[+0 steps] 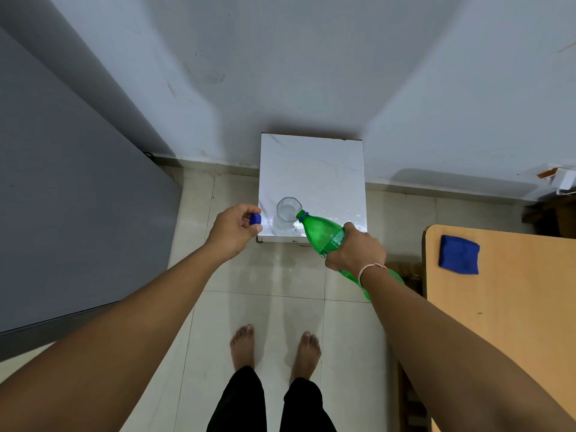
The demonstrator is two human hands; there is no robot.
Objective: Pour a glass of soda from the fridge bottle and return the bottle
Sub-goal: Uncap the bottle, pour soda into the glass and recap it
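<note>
The right hand [355,246], arm outstretched, grips the green soda bottle [324,233] around its middle, tilting it so its mouth meets the rim of the clear glass [287,210] near the white tabletop's [314,169] front-left corner. The left hand [234,230] pinches the blue cap [255,219] beside that corner.

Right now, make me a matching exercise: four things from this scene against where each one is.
Things:
1. cap
2. bottle
3. glass
4. blue cloth

Places:
A. on the wooden table
B. pinched in the left hand
C. on the white stand
D. tilted in the right hand

Pairs: 1-B, 2-D, 3-C, 4-A
</note>
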